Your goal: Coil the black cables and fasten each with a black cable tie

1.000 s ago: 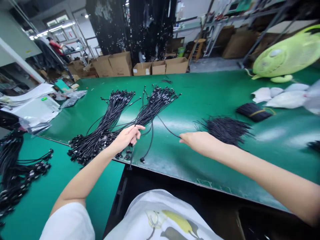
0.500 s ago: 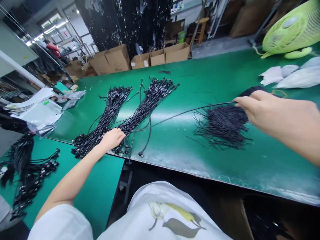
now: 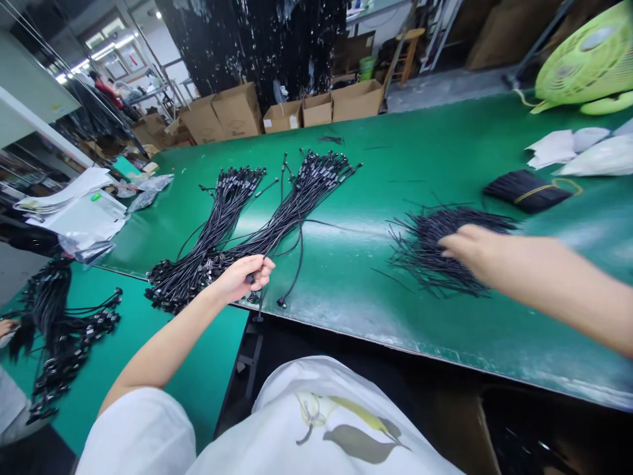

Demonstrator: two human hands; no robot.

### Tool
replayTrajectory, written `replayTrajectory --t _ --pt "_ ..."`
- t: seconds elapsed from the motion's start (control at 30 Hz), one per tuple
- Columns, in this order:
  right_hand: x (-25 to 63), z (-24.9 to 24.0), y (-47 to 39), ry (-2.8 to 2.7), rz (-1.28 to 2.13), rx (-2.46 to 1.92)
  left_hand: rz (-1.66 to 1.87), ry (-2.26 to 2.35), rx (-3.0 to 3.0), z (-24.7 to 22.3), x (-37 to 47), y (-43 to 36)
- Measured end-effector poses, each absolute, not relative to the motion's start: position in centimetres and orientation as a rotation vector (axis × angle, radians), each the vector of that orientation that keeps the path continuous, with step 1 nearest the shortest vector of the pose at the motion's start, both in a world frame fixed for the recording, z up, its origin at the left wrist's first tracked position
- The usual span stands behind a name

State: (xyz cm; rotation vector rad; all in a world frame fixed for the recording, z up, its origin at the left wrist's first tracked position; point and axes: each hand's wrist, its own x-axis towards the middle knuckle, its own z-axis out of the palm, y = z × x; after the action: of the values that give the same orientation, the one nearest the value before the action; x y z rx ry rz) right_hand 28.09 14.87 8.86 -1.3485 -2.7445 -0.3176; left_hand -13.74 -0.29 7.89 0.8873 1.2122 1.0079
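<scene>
My left hand is closed on a black cable at the table's front edge, beside the lower ends of two cable bundles. A dark connector end partly shows between its fingers. The left bundle and the right bundle lie slanted on the green table, their lower ends overlapping. One loose cable curves down from the right bundle to a plug near the edge. My right hand is over a loose pile of thin black strips, probably twist ties; motion blurs its fingers.
A banded black bundle lies behind the pile. White bags and a yellow-green fan stand at the right. Papers lie at the left. More cables and another person's hand are on the left table.
My right hand has let go of the cable it held stretched out and moved left onto the strip pile. My left hand has shifted right, and another person's hand has appeared at the left edge.
</scene>
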Motion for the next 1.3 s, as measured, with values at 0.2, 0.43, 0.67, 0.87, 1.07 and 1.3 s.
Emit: replayTrajectory --t 0.2,0.43,0.67,0.87,1.07,1.3 --pt "23.0 9.1 8.6 -3.03 -0.238 -0.778 1.035 1.305 1.241 7.2 -10.6 0.1" --pt "19.5 10.6 6.2 -3.113 -0.032 -0.581 0.926 1.676 1.938 6.6 -8.8 0.1" --pt "15.5 11.3 7.2 -2.938 -0.085 -0.726 0.751 1.133 1.446 6.0 -5.2 -1.5" --pt "18.9 8.4 13.4 -2.84 0.004 -0.887 0.833 0.977 0.806 6.4 -7.4 -2.0" --pt "24.0 4.3 14.3 -2.657 0.252 -0.823 1.333 0.835 0.463 7.9 -10.8 -2.8" --pt "25.0 4.7 12.0 -2.487 -0.067 -0.946 1.167 0.946 0.52 6.8 -10.0 -2.2"
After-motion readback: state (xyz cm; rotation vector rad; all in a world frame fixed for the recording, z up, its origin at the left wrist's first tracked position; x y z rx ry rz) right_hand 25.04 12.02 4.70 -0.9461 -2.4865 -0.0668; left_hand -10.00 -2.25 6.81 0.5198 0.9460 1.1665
